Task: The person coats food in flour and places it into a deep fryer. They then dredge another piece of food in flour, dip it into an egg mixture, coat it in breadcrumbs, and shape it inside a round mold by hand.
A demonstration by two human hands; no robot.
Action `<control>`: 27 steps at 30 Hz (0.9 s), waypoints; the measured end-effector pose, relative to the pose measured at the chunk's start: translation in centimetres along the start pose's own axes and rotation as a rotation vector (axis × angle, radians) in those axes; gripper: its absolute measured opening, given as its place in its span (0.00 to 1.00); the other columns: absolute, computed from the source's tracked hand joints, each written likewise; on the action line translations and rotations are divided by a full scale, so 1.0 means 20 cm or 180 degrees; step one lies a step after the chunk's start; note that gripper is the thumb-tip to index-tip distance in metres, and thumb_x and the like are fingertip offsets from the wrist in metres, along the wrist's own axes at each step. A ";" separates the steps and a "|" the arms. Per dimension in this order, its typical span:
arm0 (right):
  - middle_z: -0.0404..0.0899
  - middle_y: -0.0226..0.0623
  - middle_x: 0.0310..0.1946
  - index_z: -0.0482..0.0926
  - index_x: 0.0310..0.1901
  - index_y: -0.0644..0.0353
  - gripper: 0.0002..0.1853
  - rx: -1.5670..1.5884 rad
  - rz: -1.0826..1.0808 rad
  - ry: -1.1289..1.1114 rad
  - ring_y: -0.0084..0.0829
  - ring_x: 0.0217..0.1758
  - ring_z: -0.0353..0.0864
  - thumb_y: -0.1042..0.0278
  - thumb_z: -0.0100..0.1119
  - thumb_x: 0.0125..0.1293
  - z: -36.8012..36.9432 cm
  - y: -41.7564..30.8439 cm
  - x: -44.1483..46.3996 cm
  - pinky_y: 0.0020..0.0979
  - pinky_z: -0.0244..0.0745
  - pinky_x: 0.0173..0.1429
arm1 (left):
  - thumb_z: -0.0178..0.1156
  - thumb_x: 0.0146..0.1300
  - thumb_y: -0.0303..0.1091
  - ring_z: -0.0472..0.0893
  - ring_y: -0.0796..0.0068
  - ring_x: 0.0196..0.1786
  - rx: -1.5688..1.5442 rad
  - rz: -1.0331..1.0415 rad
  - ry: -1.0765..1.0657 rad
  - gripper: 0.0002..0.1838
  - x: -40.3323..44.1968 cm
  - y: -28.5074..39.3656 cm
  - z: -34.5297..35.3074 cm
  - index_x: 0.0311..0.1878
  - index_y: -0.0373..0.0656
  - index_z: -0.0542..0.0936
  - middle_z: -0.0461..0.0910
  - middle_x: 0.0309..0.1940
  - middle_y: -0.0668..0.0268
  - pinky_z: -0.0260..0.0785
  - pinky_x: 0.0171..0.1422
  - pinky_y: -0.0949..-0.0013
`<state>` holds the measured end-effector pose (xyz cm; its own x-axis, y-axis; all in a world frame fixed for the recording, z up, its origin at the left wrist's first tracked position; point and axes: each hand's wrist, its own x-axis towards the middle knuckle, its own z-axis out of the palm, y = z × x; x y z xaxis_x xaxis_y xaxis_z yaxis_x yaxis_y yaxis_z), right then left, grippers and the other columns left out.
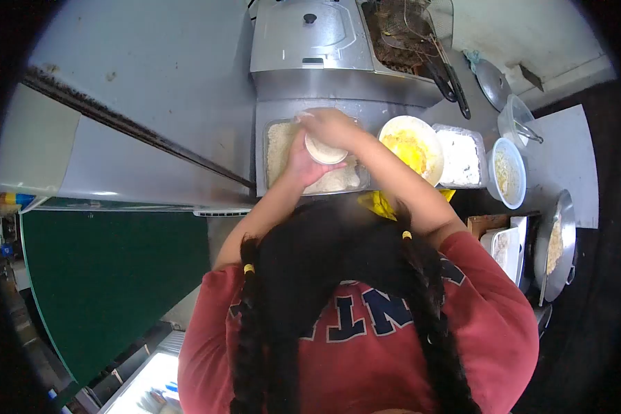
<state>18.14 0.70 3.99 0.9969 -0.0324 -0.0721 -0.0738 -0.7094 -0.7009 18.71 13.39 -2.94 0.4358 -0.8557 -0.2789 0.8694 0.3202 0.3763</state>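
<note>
My left hand [301, 164] is wrapped round a small round white bowl [326, 151] of pale crumbs, its thumb along the near side. Over the bowl's far rim lies my right hand [330, 127], fingers bent down and dusted white at the tips. Whether those fingers grip the rim or pinch something is hidden. Both hands are above a rectangular metal tray [267, 155] spread with pale crumbs [279, 143]. Right of the tray stands a white bowl [388, 127] with yellow beaten egg [408, 150], under my right forearm.
A tray of white flour [461, 157] and a tub of shredded food [506, 172] stand further right. Behind is a lidded metal fryer [309, 41] with wire baskets [403, 19]. A wok [566, 228] sits at far right; a tall metal cabinet [159, 90] borders the left.
</note>
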 end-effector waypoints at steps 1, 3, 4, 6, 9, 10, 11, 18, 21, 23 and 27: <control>0.83 0.55 0.46 0.83 0.48 0.65 0.25 -0.0002 -0.0006 -0.0013 0.55 0.50 0.82 0.49 0.48 0.71 0.03 0.02 0.00 0.45 0.74 0.58 | 0.34 0.71 0.68 0.73 0.52 0.66 0.0044 -0.0006 0.0122 0.37 -0.01 0.00 0.02 0.71 0.51 0.66 0.71 0.66 0.57 0.71 0.60 0.37; 0.82 0.58 0.46 0.83 0.47 0.65 0.27 -0.0262 -0.0276 0.0226 0.59 0.50 0.80 0.48 0.44 0.72 0.08 0.03 -0.03 0.48 0.72 0.59 | 0.33 0.71 0.67 0.72 0.52 0.67 0.0091 -0.0010 0.0061 0.37 -0.02 0.00 0.03 0.71 0.51 0.65 0.71 0.67 0.57 0.69 0.62 0.36; 0.82 0.58 0.46 0.83 0.47 0.65 0.27 -0.0262 -0.0274 0.0209 0.59 0.50 0.80 0.48 0.44 0.72 0.09 0.04 -0.03 0.48 0.72 0.59 | 0.33 0.71 0.67 0.72 0.52 0.68 0.0151 -0.0026 -0.0005 0.37 -0.02 0.00 0.03 0.71 0.51 0.65 0.70 0.68 0.57 0.67 0.64 0.35; 0.81 0.55 0.51 0.82 0.52 0.62 0.24 -0.0444 -0.0138 0.0252 0.55 0.56 0.78 0.54 0.41 0.74 0.11 0.05 -0.05 0.47 0.68 0.65 | 0.33 0.71 0.67 0.72 0.51 0.67 0.0125 -0.0021 0.0021 0.37 -0.01 -0.03 0.02 0.71 0.51 0.65 0.71 0.67 0.57 0.68 0.62 0.35; 0.79 0.58 0.53 0.80 0.53 0.65 0.25 -0.0387 -0.0506 0.0568 0.53 0.60 0.76 0.51 0.44 0.73 0.19 0.14 -0.02 0.46 0.68 0.65 | 0.33 0.72 0.66 0.74 0.49 0.65 0.0180 -0.0053 0.0216 0.37 -0.01 -0.05 0.01 0.71 0.49 0.66 0.73 0.65 0.56 0.72 0.58 0.36; 0.79 0.58 0.53 0.80 0.53 0.65 0.25 -0.0384 -0.0503 0.0564 0.53 0.60 0.76 0.51 0.44 0.73 0.22 0.22 0.02 0.46 0.68 0.65 | 0.33 0.72 0.65 0.76 0.46 0.64 0.0236 -0.0079 0.0412 0.37 -0.02 -0.05 0.01 0.70 0.48 0.67 0.74 0.64 0.54 0.73 0.56 0.37; 0.78 0.57 0.54 0.79 0.55 0.64 0.24 0.0325 -0.0499 0.0487 0.51 0.61 0.75 0.52 0.45 0.73 0.24 0.33 0.10 0.45 0.67 0.66 | 0.33 0.72 0.65 0.76 0.46 0.64 0.0231 -0.0076 0.0422 0.37 -0.03 -0.04 -0.01 0.70 0.48 0.67 0.74 0.64 0.54 0.73 0.56 0.37; 0.77 0.55 0.56 0.76 0.61 0.59 0.28 0.0630 0.0782 -0.0349 0.48 0.61 0.76 0.49 0.60 0.65 0.09 0.44 -0.13 0.42 0.71 0.64 | 0.34 0.72 0.63 0.77 0.37 0.61 -0.0059 0.0513 0.0308 0.38 -0.11 0.10 -0.20 0.68 0.40 0.68 0.74 0.61 0.43 0.80 0.46 0.44; 0.78 0.52 0.55 0.76 0.62 0.59 0.34 -0.0934 -0.0294 -0.0407 0.49 0.60 0.76 0.52 0.70 0.56 0.22 0.43 -0.33 0.44 0.73 0.62 | 0.31 0.73 0.63 0.77 0.39 0.61 0.0107 0.0699 0.0095 0.40 -0.17 0.16 -0.15 0.68 0.35 0.67 0.73 0.62 0.41 0.82 0.46 0.46; 0.78 0.51 0.53 0.77 0.61 0.59 0.33 -0.1052 -0.0225 -0.0299 0.49 0.59 0.76 0.55 0.71 0.53 0.26 0.31 -0.45 0.45 0.73 0.62 | 0.30 0.72 0.63 0.77 0.40 0.61 0.0127 0.0716 0.0116 0.40 -0.20 0.18 -0.16 0.69 0.36 0.67 0.72 0.62 0.41 0.82 0.48 0.46; 0.78 0.49 0.48 0.80 0.57 0.57 0.30 -0.0828 -0.0363 -0.0123 0.49 0.57 0.77 0.63 0.74 0.48 0.34 0.33 -0.45 0.42 0.74 0.60 | 0.29 0.72 0.64 0.75 0.41 0.63 0.0060 0.0809 0.0222 0.41 -0.20 0.19 -0.17 0.69 0.36 0.67 0.72 0.63 0.42 0.79 0.52 0.43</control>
<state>8.40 1.17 -4.76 0.9961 0.0813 -0.0336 0.0536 -0.8639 -0.5009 21.08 19.44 -3.40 0.6553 -0.7185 -0.2331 0.7257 0.5132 0.4583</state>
